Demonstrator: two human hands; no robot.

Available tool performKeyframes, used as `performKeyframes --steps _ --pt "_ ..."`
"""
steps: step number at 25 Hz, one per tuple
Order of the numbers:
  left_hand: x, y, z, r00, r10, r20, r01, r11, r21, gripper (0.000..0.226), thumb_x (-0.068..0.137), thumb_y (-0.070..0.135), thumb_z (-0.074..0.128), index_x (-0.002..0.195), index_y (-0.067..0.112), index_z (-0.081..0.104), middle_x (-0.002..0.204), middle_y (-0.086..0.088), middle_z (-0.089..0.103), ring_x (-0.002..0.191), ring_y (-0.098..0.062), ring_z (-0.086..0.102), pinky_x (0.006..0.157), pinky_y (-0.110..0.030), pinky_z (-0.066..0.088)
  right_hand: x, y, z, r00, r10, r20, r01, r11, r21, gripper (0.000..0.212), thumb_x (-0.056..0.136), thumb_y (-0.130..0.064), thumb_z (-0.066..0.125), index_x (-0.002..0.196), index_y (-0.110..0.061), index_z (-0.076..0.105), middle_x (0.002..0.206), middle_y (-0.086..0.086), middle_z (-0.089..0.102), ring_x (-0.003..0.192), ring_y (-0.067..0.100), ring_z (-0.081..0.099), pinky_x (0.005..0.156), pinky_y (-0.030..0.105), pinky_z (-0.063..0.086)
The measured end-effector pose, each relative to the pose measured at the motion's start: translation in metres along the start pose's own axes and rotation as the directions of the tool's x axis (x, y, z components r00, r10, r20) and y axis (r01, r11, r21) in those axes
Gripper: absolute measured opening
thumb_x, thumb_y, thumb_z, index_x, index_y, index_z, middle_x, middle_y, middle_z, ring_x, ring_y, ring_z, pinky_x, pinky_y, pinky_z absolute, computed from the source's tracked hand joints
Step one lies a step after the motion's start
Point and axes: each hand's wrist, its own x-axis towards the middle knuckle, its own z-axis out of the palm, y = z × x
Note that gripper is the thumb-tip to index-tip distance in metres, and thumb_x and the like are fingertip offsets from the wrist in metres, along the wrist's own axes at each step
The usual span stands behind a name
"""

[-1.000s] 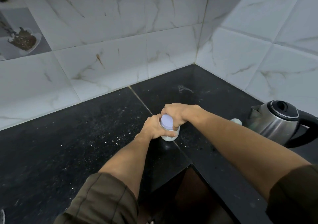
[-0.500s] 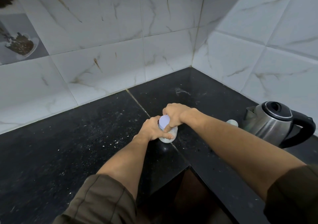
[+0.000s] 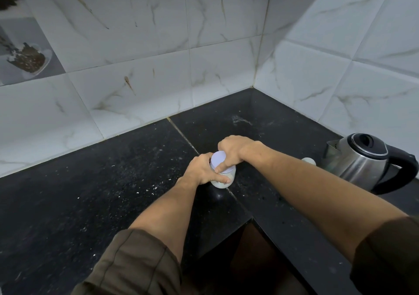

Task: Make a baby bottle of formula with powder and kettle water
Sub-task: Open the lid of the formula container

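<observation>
Black worktop (image 3: 90, 204), tiled corner | left hand (image 3: 200, 170) grip wrapped round powder jar (image 3: 224, 181) | right hand (image 3: 235, 149) grip curled on lid (image 3: 218, 158) | kettle (image 3: 358, 158) at 3 o'clock | best: steady jar, twist lid level

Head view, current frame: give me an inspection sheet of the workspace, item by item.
Surface: black speckled counter, pale crumbs scattered, whitish smear near the corner.
Job's things: powder jar upright on the counter, lilac lid on; steel kettle at right, its lid shut; small white object beside it, mostly hidden.
Clutter: nothing seen besides the crumbs.
Hands: left hand grips the jar body; right hand grips the lilac lid from above.
Cables: nothing seen.
Surroundings: marble-look wall tiles meeting in a corner.
</observation>
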Motion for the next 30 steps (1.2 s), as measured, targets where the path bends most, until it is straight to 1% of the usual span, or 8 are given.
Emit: performKeyframes --steps 4,7,10,13,16,23,26,30 --pt "-0.001 -0.002 0.000 1.000 -0.016 -0.008 0.016 1.000 -0.006 0.089 0.040 0.053 0.098 0.119 0.029 0.066 0.107 0.011 0.071 0.104 -0.015 0.067 0.096 -0.043 0.057 -0.001 -0.004 -0.010 0.988 -0.130 0.077 0.132 0.991 -0.022 0.073 0.070 -0.025 0.089 0.135 -0.025 0.056 0.122 -0.002 0.053 0.111 0.025 0.058 0.087 0.041 0.056" --pt "0.000 0.000 -0.001 1.000 -0.012 0.005 0.012 1.000 0.023 0.087 0.040 0.057 0.096 0.117 0.028 0.066 0.104 0.010 0.072 0.102 -0.015 0.067 0.094 -0.044 0.057 -0.001 -0.006 -0.011 0.993 -0.100 0.064 0.101 0.995 -0.019 0.094 0.068 -0.041 0.088 0.147 -0.024 0.042 0.132 -0.002 0.048 0.118 0.025 0.055 0.093 0.044 0.056" --pt "0.000 0.002 -0.002 1.000 -0.006 0.014 0.006 0.999 0.044 0.082 0.045 0.054 0.097 0.116 0.028 0.066 0.103 0.010 0.072 0.101 -0.015 0.067 0.093 -0.043 0.058 0.000 -0.010 -0.010 0.997 -0.057 0.049 0.060 0.995 -0.075 0.085 0.066 -0.062 0.086 0.133 -0.020 0.056 0.119 -0.001 0.059 0.105 0.023 0.061 0.088 0.043 0.057" --pt "0.000 0.001 -0.002 1.000 -0.009 0.006 0.008 1.000 0.019 0.079 0.048 0.048 0.100 0.116 0.029 0.065 0.106 0.011 0.071 0.102 -0.014 0.067 0.095 -0.043 0.058 0.001 -0.010 -0.015 0.991 -0.122 0.061 0.127 0.987 -0.094 0.061 0.071 -0.038 0.090 0.123 -0.021 0.063 0.113 0.000 0.062 0.101 0.022 0.061 0.080 0.036 0.055" --pt "-0.001 0.001 0.000 1.000 -0.012 0.002 0.012 1.000 0.008 0.080 0.047 0.048 0.099 0.117 0.029 0.065 0.106 0.012 0.071 0.103 -0.014 0.066 0.096 -0.042 0.057 -0.001 -0.007 -0.018 0.986 -0.150 0.076 0.154 0.987 -0.043 0.065 0.069 -0.023 0.091 0.125 -0.022 0.058 0.118 0.000 0.056 0.103 0.022 0.058 0.078 0.035 0.054" --pt "0.001 0.003 -0.001 0.999 -0.031 0.013 0.030 0.998 0.047 0.086 0.044 0.055 0.098 0.118 0.028 0.065 0.105 0.011 0.071 0.103 -0.014 0.066 0.096 -0.042 0.057 0.002 -0.009 -0.016 0.996 -0.084 0.038 0.087 0.992 -0.091 0.096 0.059 -0.052 0.094 0.138 -0.021 0.048 0.123 0.000 0.052 0.108 0.024 0.058 0.084 0.040 0.056" --pt "0.000 0.004 -0.001 0.999 -0.047 0.004 0.047 0.998 0.047 0.087 0.043 0.054 0.098 0.119 0.028 0.064 0.106 0.012 0.071 0.104 -0.015 0.066 0.096 -0.042 0.057 0.003 -0.009 -0.017 0.988 -0.132 0.079 0.142 0.980 -0.138 0.074 0.066 -0.033 0.094 0.128 -0.022 0.054 0.119 0.000 0.054 0.104 0.022 0.058 0.081 0.037 0.054" --pt "0.001 0.002 0.002 0.998 -0.059 -0.006 0.059 0.998 0.038 0.090 0.039 0.057 0.098 0.117 0.026 0.064 0.106 0.011 0.070 0.105 -0.015 0.065 0.097 -0.043 0.056 -0.002 -0.007 -0.012 0.975 -0.210 0.078 0.219 0.966 -0.139 0.071 0.069 -0.013 0.090 0.122 -0.026 0.045 0.120 -0.003 0.041 0.113 0.021 0.045 0.083 0.037 0.051"
